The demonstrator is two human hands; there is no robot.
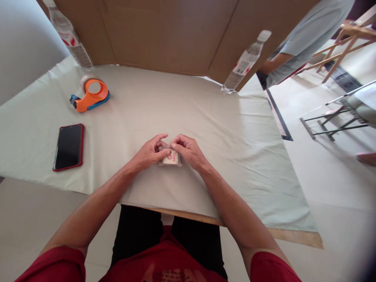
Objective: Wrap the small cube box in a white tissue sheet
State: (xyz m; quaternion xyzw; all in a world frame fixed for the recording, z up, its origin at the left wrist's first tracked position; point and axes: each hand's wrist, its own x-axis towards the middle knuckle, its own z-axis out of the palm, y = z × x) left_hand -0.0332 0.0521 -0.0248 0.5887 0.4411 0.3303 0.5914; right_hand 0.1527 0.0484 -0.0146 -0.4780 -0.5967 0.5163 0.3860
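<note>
Wrapped pkt (175, 158) was nr worktop (188, 105) front edge.
L hand (150, 152) gripped pkt, thumb atop; R hand (190, 151) pinched far edge.

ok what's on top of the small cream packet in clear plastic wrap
On the packet lies the thumb of the left hand; the right hand is at the packet's far edge. The part beneath the thumb cannot be seen.

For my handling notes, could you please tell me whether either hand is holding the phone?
No, the phone lies on the tablecloth, while the left hand and right hand are at the small wrapped packet.
</note>
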